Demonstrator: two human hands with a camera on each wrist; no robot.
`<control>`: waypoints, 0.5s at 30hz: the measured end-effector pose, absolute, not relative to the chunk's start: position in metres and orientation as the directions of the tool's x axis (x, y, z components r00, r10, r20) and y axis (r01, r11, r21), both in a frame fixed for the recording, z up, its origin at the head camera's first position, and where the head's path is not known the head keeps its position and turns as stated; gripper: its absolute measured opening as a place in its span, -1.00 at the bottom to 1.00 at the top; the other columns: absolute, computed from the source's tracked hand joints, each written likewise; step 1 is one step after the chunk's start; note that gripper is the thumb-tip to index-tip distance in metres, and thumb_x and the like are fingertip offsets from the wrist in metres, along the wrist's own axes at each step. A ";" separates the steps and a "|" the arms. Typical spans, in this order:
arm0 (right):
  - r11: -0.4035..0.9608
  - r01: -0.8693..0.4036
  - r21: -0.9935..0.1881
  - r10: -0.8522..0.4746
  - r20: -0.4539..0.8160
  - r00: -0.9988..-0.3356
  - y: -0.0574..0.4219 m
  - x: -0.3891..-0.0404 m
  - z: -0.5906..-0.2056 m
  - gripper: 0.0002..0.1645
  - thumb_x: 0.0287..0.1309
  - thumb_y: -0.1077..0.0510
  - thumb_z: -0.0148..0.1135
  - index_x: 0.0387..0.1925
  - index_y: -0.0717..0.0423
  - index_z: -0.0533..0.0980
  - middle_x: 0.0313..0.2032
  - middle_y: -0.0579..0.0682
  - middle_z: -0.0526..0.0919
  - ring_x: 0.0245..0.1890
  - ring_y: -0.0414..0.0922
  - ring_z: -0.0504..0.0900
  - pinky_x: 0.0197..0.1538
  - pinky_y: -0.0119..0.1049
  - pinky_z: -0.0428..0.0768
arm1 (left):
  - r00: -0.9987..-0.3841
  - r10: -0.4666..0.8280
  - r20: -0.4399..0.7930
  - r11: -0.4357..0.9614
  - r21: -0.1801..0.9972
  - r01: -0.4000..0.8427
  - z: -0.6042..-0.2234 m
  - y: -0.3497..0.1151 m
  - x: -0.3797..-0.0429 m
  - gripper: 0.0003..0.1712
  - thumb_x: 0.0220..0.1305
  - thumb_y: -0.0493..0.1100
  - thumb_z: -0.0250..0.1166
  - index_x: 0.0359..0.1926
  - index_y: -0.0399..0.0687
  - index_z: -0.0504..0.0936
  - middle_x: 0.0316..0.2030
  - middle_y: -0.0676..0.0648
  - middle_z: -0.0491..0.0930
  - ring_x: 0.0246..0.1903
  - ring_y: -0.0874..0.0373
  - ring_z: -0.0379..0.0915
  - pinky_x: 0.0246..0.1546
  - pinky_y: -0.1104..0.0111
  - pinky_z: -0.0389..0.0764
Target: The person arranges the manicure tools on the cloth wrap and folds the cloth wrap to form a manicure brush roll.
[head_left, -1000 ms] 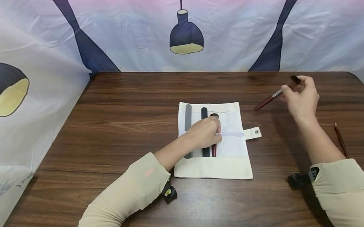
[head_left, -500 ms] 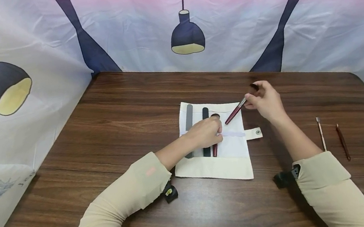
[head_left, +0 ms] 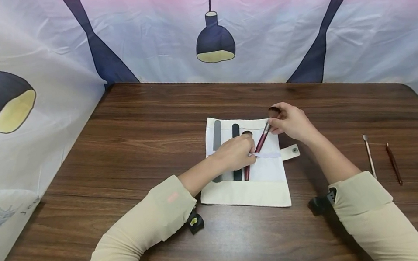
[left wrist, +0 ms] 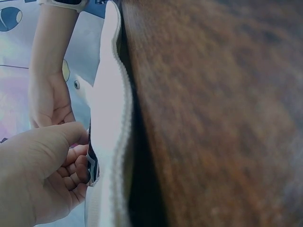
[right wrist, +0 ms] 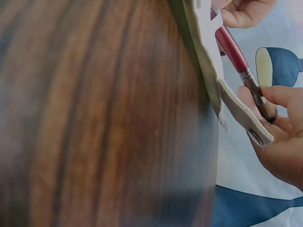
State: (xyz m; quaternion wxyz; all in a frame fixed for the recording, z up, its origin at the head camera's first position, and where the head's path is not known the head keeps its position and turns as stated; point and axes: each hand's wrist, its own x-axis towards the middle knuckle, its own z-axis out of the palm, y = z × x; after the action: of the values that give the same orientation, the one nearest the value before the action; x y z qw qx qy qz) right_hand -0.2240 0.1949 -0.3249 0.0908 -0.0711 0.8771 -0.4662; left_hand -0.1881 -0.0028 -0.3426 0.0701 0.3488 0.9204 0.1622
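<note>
A white cloth tool roll (head_left: 241, 197) lies unfolded on the table. My left hand (head_left: 233, 153) rests over its middle and pinches the white elastic band (head_left: 269, 154), lifting it a little. With thumb and fingers, my right hand (head_left: 291, 125) holds a makeup brush (head_left: 261, 142) near its dark bristles. The brush slants down to the left, and its red handle end reaches the raised band, as the red handle (right wrist: 232, 49) also shows in the right wrist view. Another red-handled brush (head_left: 247, 173) lies in the roll, partly hidden under my left hand.
A flat grey bar (head_left: 216, 134) and a flat black bar (head_left: 235, 130), both round-ended, sit in the roll. A snap tab (head_left: 290, 152) sticks out at its right. Further right lie a thin metal-tipped tool (head_left: 368, 153) and a dark red stick (head_left: 393, 163).
My right hand has carried the brush leftward from beyond the roll, bringing its handle end to the band. The thin tool on the right has come into view. My left hand has stayed in place.
</note>
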 end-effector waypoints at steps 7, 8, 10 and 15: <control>0.629 -0.037 -0.776 -0.261 -0.166 -0.951 0.189 -0.225 -0.327 -0.38 0.26 0.21 0.07 0.28 0.34 0.14 -0.09 0.30 0.44 -0.32 -0.02 0.66 -0.23 -0.26 0.59 | -0.749 0.661 -0.033 0.713 0.336 0.615 -0.342 -0.002 -0.188 -0.83 0.15 -0.16 0.25 -0.29 -0.19 0.59 -0.27 -0.02 0.48 -0.34 0.20 0.38 -0.31 0.41 0.43; 0.635 -0.039 -0.771 -0.266 -0.171 -0.949 0.188 -0.225 -0.327 -0.38 0.26 0.21 0.08 0.27 0.35 0.15 -0.08 0.30 0.43 -0.31 -0.02 0.66 -0.23 -0.27 0.59 | -0.750 0.661 -0.034 0.713 0.339 0.613 -0.343 -0.002 -0.188 -0.83 0.15 -0.17 0.25 -0.29 -0.19 0.59 -0.26 -0.02 0.48 -0.34 0.20 0.38 -0.31 0.42 0.43; 0.641 -0.042 -0.767 -0.277 -0.179 -0.944 0.186 -0.224 -0.327 -0.41 0.26 0.22 0.08 0.25 0.37 0.18 -0.10 0.28 0.43 -0.31 -0.02 0.66 -0.23 -0.27 0.59 | -0.749 0.662 -0.033 0.711 0.345 0.613 -0.343 -0.002 -0.188 -0.83 0.15 -0.18 0.24 -0.28 -0.20 0.59 -0.27 -0.02 0.48 -0.34 0.20 0.38 -0.32 0.42 0.43; 0.671 -0.077 -0.737 -0.318 -0.192 -0.928 0.182 -0.224 -0.327 -0.50 0.22 0.24 0.11 0.15 0.39 0.29 -0.17 0.24 0.47 -0.33 -0.04 0.65 -0.25 -0.27 0.59 | -0.751 0.659 -0.039 0.713 0.350 0.608 -0.343 -0.002 -0.189 -0.85 0.15 -0.20 0.24 -0.28 -0.20 0.57 -0.28 -0.02 0.47 -0.37 0.20 0.37 -0.34 0.44 0.42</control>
State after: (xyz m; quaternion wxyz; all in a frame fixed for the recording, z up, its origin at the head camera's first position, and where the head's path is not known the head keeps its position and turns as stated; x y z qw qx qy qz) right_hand -0.2236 0.1824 -0.3273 0.1544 -0.1098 0.9009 -0.3904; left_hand -0.1891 -0.0018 -0.3426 0.0809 0.3435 0.9219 0.1596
